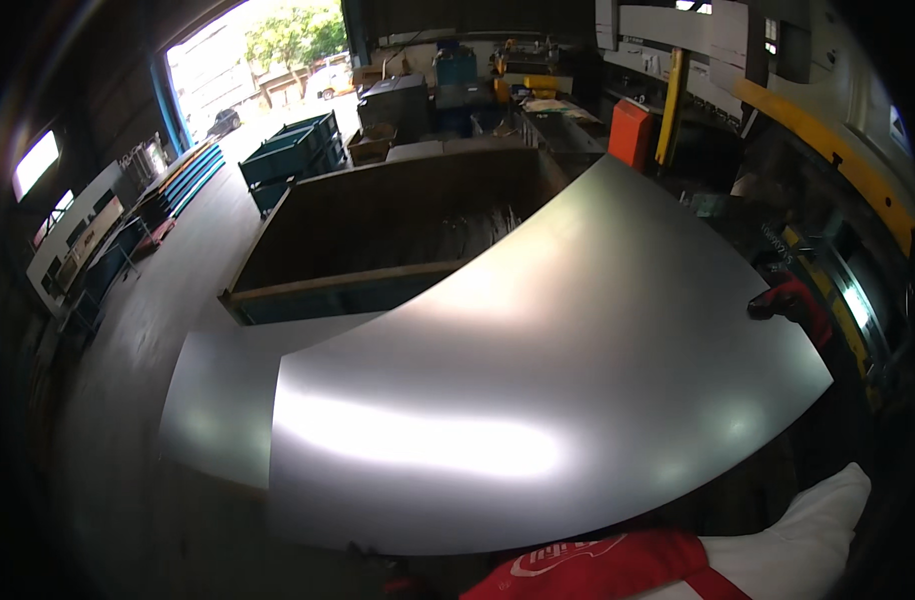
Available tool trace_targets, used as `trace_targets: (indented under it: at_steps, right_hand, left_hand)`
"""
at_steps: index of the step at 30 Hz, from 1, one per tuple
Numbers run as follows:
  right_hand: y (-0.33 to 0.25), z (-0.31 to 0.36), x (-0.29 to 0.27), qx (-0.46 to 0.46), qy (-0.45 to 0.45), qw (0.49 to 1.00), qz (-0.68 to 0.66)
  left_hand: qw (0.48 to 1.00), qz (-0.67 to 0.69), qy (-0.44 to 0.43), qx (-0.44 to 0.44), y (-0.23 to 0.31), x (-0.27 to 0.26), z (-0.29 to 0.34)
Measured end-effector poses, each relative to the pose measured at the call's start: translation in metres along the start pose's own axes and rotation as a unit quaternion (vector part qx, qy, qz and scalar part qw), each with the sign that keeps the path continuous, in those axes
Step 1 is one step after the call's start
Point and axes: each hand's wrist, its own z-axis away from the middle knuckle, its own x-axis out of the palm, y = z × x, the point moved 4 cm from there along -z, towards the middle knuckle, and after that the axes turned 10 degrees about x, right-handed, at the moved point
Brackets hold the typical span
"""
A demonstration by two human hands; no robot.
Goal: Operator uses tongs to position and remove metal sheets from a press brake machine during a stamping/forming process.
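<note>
A large, smooth, silvery metal sheet [538, 350] spreads across the middle, tilted and shining with reflected light. My right hand [786, 302], in a red glove with dark fingers, is closed on its right edge. At the near edge, low in the view, my left hand [393, 578] shows only as dark fingertips and a bit of red; the fingertips curl at the rim and the rest is hidden. Beneath the held sheet a second metal sheet [213, 400] sticks out on the left. A red and white garment [618, 565] fills the lower right.
Beyond the sheet stands a big open metal bin [348, 285] with a rusty inside. Smaller green bins [293, 150] lie behind it. A yellow post [671, 105] and an orange box [630, 135] stand at the back right, near a machine with a yellow beam [828, 140].
</note>
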Motion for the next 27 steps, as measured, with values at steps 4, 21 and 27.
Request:
trace_targets:
  at_steps: [4,21,27]
  right_hand:
    - [0.001,0.003,-0.008,0.097,0.021,0.992,0.073]
    - [0.074,0.042,-0.035,0.087,0.198,0.974,-0.073]
    - [0.111,0.096,-0.090,0.158,0.131,0.970,-0.126]
  left_hand:
    - [0.993,-0.104,0.042,0.036,0.039,-0.014,-0.024]
    - [0.912,-0.399,-0.024,0.096,0.047,0.079,-0.067]
    - [0.867,-0.444,-0.042,0.223,0.084,0.150,-0.054]
